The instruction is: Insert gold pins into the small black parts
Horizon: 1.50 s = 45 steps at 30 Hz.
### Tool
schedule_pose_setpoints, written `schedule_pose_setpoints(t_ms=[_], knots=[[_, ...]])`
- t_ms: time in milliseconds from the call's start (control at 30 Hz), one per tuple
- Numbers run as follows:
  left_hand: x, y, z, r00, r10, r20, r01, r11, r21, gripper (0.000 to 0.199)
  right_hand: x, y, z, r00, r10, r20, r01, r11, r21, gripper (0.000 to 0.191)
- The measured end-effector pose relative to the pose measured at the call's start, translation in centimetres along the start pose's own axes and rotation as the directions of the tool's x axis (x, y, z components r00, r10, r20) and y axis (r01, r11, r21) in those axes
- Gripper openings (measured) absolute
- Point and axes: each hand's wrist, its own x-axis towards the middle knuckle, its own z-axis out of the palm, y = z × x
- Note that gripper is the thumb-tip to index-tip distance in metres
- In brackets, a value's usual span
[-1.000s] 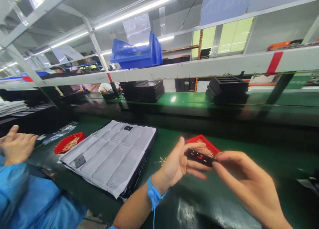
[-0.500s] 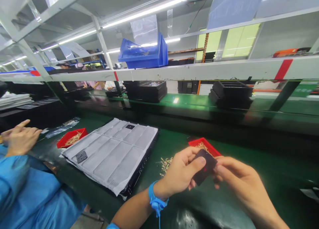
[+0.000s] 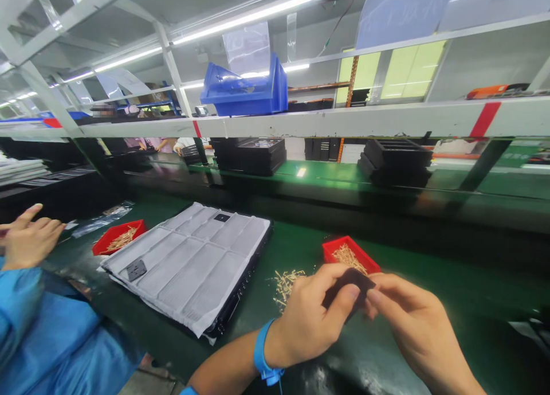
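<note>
A small dark flat plate [image 3: 356,281] is held between both hands at the right of the view. My left hand [image 3: 315,315], with a blue wrist strap, grips it with the thumb on top. The fingertips of my right hand [image 3: 401,309] pinch its right edge. Just behind them is a red bin [image 3: 373,267] of small tan pieces, and a loose pile of tan pieces [image 3: 287,284] lies on the green surface to the left. Further left, a tray covered with a white segmented liner [image 3: 201,269] carries two small dark plates.
Another red bin [image 3: 99,247] of tan pieces stands left of the tray. A co-worker's hand [image 3: 32,240] and blue sleeve [image 3: 47,326] are at the far left. Black tray stacks [image 3: 395,163] and a shelf beam [image 3: 335,124] with a blue bin [image 3: 244,91] lie behind.
The dark plate has tilted in my hands, showing less of its face. My left hand has turned slightly, and the red bin behind is more exposed. The view has shifted a little.
</note>
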Motion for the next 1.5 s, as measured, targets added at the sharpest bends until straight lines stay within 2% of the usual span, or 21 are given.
schedule_pose_setpoints(t_ms=[100, 267, 433, 633, 900, 1067, 1233, 1333, 1500], knots=[[0.0, 0.2, 0.1, 0.996, 0.088, 0.006, -0.088, 0.994, 0.063, 0.022, -0.4, -0.5, 0.4, 0.999, 0.018, -0.032, -0.020, 0.999, -0.048, 0.029], [0.0, 0.0, 0.2, 0.990, 0.142, 0.008, -0.141, 0.977, 0.161, 0.023, -0.5, -0.7, 0.7, 0.997, 0.053, -0.063, -0.055, 0.998, -0.034, 0.029], [0.2, 0.0, 0.0, 0.993, 0.115, -0.024, -0.106, 0.965, 0.241, 0.019, -0.2, -0.3, 0.6, 0.997, 0.066, -0.029, -0.065, 0.998, 0.014, 0.027], [0.3, 0.4, -0.3, 0.994, 0.104, -0.043, -0.092, 0.969, 0.228, 0.017, 0.4, -0.3, -0.1, 0.994, 0.063, 0.092, -0.060, 0.998, -0.037, 0.022], [0.1, 0.5, -0.3, 0.983, 0.175, -0.049, -0.153, 0.941, 0.302, 0.018, 0.4, -0.5, -0.3, 0.994, -0.002, 0.108, 0.006, 0.999, -0.037, 0.017], [0.1, 0.3, -0.2, 0.994, 0.099, -0.040, -0.086, 0.963, 0.255, 0.018, 0.4, 0.0, -0.2, 0.992, 0.024, 0.126, -0.034, 0.997, 0.076, 0.020], [0.2, 0.1, -0.5, 0.997, -0.023, -0.067, 0.031, 0.994, 0.109, 0.016, 0.4, 0.5, -0.1, 0.984, 0.075, 0.160, -0.104, 0.978, 0.180, 0.022], [0.3, 0.0, -0.7, 0.996, -0.073, -0.058, 0.076, 0.996, 0.042, 0.018, 0.3, 0.7, -0.3, 0.976, 0.057, 0.209, -0.100, 0.974, 0.202, 0.022], [0.3, 0.2, -0.9, 0.995, -0.101, -0.029, 0.100, 0.995, -0.002, 0.020, 0.3, 1.0, -0.6, 0.973, 0.087, 0.213, -0.131, 0.970, 0.206, 0.021]])
